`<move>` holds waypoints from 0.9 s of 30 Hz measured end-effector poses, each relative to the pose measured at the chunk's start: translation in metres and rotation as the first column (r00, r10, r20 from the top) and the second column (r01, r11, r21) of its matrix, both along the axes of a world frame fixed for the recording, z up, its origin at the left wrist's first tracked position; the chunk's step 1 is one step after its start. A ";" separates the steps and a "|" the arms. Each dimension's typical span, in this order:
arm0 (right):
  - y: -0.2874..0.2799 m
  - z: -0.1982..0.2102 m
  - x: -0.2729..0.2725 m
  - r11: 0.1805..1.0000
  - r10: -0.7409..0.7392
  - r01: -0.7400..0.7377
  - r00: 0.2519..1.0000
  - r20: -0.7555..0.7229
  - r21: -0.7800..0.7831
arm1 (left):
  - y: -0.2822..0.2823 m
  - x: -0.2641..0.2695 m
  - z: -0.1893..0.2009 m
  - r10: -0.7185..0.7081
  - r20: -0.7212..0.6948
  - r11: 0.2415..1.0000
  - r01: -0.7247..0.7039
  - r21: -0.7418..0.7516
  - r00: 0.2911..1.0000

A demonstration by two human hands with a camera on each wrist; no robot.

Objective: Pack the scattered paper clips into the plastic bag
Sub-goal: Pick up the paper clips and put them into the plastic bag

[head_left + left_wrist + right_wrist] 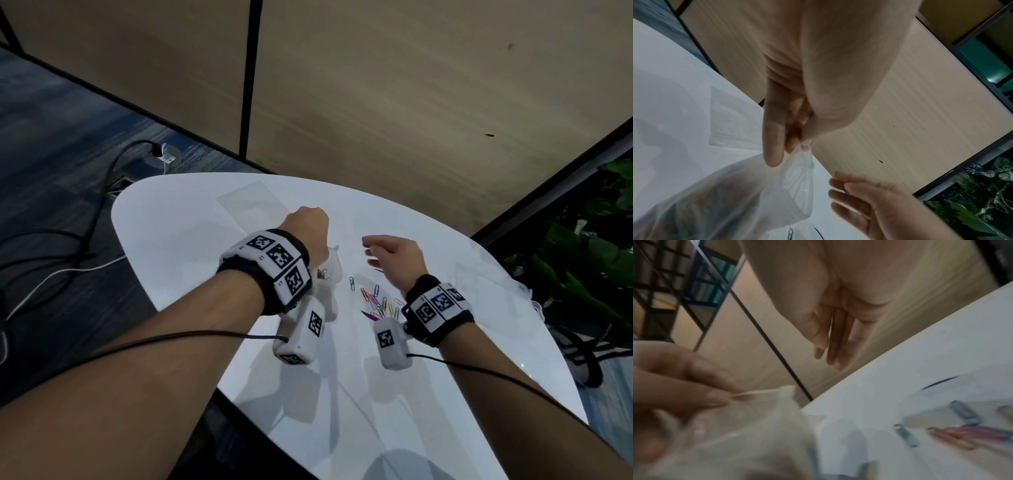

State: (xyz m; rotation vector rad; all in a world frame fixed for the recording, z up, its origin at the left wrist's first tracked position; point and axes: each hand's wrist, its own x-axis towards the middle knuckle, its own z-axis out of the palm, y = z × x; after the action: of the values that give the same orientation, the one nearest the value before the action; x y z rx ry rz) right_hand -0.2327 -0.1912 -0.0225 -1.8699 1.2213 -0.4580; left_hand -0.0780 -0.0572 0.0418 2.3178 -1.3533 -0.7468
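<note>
On the left, the left hand (308,226) pinches the top edge of the clear plastic bag (760,194) between thumb and curled fingers (774,142), holding it up off the white table (191,274) so that the bag hangs down below the pinch with its mouth sagging loosely toward the other hand. Some dark clips show through the plastic low in the bag, under the wrist. Beyond the pinch, farther out on the table, lies a flat, clear empty bag (253,202), well apart from the held one. To the right of the pinch, the right hand (394,253) hovers above the table with fingers straight and loosely spread, holding nothing, its fingertips pointing toward the bag's mouth but not touching it. Below and just behind that hand, the coloured paper clips (376,301) lie scattered on the tabletop between the two wrists, near the hanging bag. At the far right, past the table edge, stand green plants (589,260).
</note>
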 end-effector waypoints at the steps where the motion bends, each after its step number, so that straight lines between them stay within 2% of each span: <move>1: -0.005 -0.007 -0.004 0.991 0.072 -0.090 0.982 -0.175 -0.101 | 0.001 0.001 0.000 0.001 -0.002 1.000 -0.001 -0.001 1.000; 2: -0.006 -0.016 -0.009 0.962 0.156 -0.223 0.923 -0.352 -0.158 | 0.002 0.001 0.000 0.003 -0.002 1.000 -0.003 0.000 1.000; 3: -0.004 -0.025 -0.012 0.920 0.250 -0.361 0.839 -0.483 -0.151 | 0.002 0.002 0.000 0.002 -0.002 1.000 -0.002 0.001 1.000; 5: 0.005 -0.043 -0.020 0.797 0.403 -0.600 0.612 -0.680 -0.068 | 0.002 0.002 0.001 -0.002 -0.001 1.000 0.002 -0.002 1.000; 7: 0.010 -0.064 -0.034 0.641 0.436 -0.767 0.388 -0.812 -0.022 | 0.002 0.002 0.002 -0.003 0.004 1.000 0.003 -0.004 1.000; 8: 0.011 -0.072 -0.044 0.606 0.413 -0.795 0.325 -0.850 -0.009 | 0.001 0.001 0.002 -0.005 0.005 1.000 0.005 -0.003 1.000; 9: 0.009 -0.079 -0.055 0.613 0.387 -0.790 0.312 -0.868 -0.010 | 0.000 0.000 0.002 -0.010 0.005 1.000 0.010 0.002 1.000; 12: -0.004 -0.091 -0.085 0.758 0.286 -0.651 0.383 -0.878 -0.037 | -0.001 -0.003 0.000 -0.025 0.006 1.000 0.025 0.012 1.000; 13: -0.006 -0.092 -0.093 0.773 0.282 -0.633 0.397 -0.874 -0.038 | -0.001 -0.004 0.000 -0.026 0.003 1.000 0.026 0.012 1.000; 16: -0.003 -0.089 -0.105 0.748 0.314 -0.663 0.393 -0.864 -0.030 | -0.002 -0.005 0.000 -0.022 0.006 1.000 0.022 0.014 1.000; 18: 0.003 -0.090 -0.106 0.723 0.329 -0.686 0.442 -0.835 -0.079 | -0.001 -0.006 -0.001 -0.023 0.015 1.000 0.022 0.022 1.000; 23: 0.008 -0.098 -0.099 0.722 0.291 -0.658 0.568 -0.770 -0.214 | 0.000 -0.007 -0.001 -0.032 0.056 0.999 0.029 0.043 0.998; 27: 0.010 -0.095 -0.094 0.711 0.268 -0.654 0.594 -0.759 -0.261 | -0.001 -0.007 0.000 -0.036 0.060 0.998 0.033 0.052 0.998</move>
State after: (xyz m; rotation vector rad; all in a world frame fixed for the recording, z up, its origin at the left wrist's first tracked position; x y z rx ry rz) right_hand -0.3262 -0.1809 -0.1172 -2.9095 0.9703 0.2958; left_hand -0.0854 -0.0582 0.0413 2.3809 -1.4197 -0.7349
